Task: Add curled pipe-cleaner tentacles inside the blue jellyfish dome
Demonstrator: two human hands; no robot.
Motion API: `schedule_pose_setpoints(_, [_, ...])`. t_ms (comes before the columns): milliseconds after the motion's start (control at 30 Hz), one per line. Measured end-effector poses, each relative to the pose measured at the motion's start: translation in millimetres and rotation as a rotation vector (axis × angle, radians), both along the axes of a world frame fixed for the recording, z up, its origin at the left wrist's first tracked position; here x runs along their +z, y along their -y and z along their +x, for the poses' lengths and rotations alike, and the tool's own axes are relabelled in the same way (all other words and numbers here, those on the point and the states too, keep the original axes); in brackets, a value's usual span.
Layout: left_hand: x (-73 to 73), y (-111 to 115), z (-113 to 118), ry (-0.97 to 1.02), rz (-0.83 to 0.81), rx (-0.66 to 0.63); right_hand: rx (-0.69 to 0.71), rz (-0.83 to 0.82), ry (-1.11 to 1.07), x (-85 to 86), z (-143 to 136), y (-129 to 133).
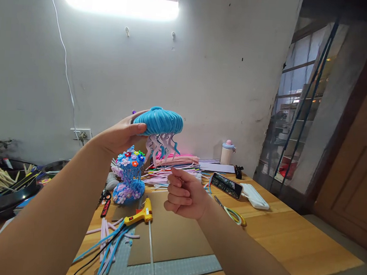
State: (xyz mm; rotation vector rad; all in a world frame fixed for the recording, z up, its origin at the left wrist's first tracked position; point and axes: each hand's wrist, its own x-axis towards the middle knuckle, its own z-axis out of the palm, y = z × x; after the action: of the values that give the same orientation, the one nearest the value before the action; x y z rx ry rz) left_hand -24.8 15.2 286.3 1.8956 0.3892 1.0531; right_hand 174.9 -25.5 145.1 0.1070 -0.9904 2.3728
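Observation:
My left hand (126, 130) is raised and closed around the side of a blue jellyfish made of fuzzy pipe cleaners (162, 121). Its thumb presses the near side of the round cap; the other fingers are mostly hidden behind it. Wavy pale-pink and blue tentacles (162, 146) hang beneath. Just below the tentacle ends is my right hand (184, 195), its fingers curled in and thumb against the index finger. What it may hold is hidden. A yellow glue gun (140, 213) lies under the hands on a brown board (171, 240).
A blue flower-covered pipe-cleaner piece (129, 175) stands left of the board. Pipe-cleaner bundles (175, 162) lie behind. Scissors (233, 215), a phone (226, 185), a white case (254, 196) and a bottle (227, 152) sit at right. Cut strips (108, 241) lie front left.

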Motion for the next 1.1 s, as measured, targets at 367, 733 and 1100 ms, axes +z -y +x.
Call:
schedule_pose_setpoints(367, [-2.7,-6.4,-3.1,0.003,0.003,0.026,-0.041,-0.047,0.048,-6.0,-7.3,-10.2])
schedule_pose_setpoints(733, [-2.1,-5.7,-3.3,0.002,-0.002,0.119,-0.265,-0.151,-0.088,-14.9,-27.3,12.1])
schedule_pose_setpoints(1100, [-1.2,0.9,-2.7,-0.014,0.005,0.274,-0.391,-0.149,-0.142,-38.0,-23.0,32.9])
